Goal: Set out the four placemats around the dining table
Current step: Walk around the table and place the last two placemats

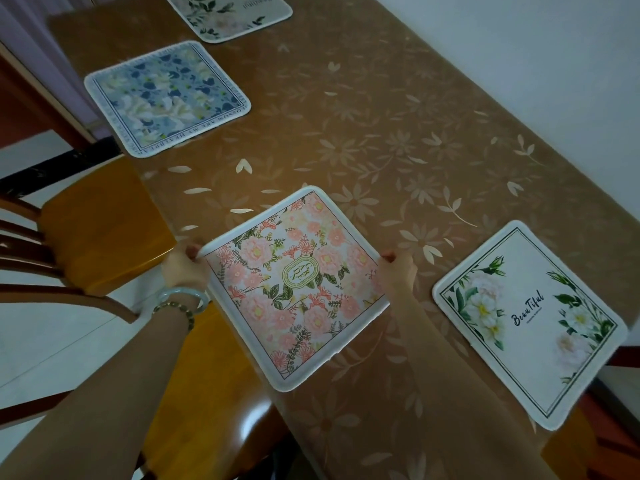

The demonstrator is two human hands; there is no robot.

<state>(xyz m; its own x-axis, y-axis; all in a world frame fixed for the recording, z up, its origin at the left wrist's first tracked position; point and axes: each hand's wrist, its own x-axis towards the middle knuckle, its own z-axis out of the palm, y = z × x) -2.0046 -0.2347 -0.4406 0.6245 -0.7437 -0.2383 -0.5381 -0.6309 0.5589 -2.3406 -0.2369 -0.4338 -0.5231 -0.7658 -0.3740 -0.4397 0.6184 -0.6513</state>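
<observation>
I hold a pink floral placemat [294,285] over the near edge of the dining table [398,126]. My left hand [183,268] pinches its left corner and my right hand [398,271] pinches its right corner. Part of the mat overhangs the table edge. A white placemat with green leaves and the word "Beautiful" [530,323] lies flat to the right. A blue floral placemat [166,97] lies flat further along the left edge. A pale floral placemat [228,13] lies at the far end, partly cut off by the frame.
A brown tablecloth with a pale flower pattern covers the table. A wooden chair [100,226] stands at the left edge, and another chair seat [221,403] sits below the pink mat. A white wall [536,53] runs along the table's right side.
</observation>
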